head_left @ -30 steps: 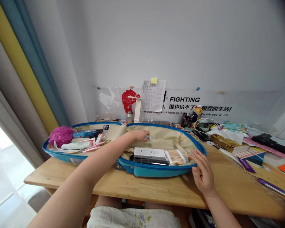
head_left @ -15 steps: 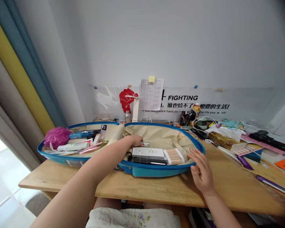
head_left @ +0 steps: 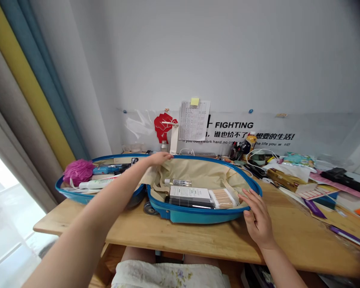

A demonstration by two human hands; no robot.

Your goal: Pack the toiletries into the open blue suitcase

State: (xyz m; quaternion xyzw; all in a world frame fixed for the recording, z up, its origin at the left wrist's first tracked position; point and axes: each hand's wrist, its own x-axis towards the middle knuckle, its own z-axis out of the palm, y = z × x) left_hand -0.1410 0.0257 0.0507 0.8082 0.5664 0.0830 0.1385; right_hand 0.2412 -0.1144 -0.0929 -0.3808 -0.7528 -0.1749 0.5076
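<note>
An open blue suitcase (head_left: 204,216) with beige lining lies on the wooden table. My left hand (head_left: 161,158) is at the far rim near the hinge side, fingers closed over the edge. My right hand (head_left: 258,218) holds the right end of the rim, fingers over the edge and thumb outside. Between them, in the right half, lie a small clear bottle (head_left: 180,183) with a pale cap, a white-and-black box (head_left: 190,193) and a pack of cotton swabs (head_left: 223,198). In the left half are a pink bath puff (head_left: 79,172), a white tube (head_left: 94,184) and a blue bottle (head_left: 104,170), partly behind my left arm.
Papers, a gold packet (head_left: 285,179), a black stapler-like object (head_left: 342,176) and a purple pen (head_left: 351,237) clutter the table's right side. An orange-labelled bottle (head_left: 250,143) and a white lamp (head_left: 174,138) stand along the wall. A suitcase wheel (head_left: 150,208) sticks out in front.
My left hand has let go of the small clear bottle beside the box and moved up and back to the far rim. My right hand stays on the right rim.
</note>
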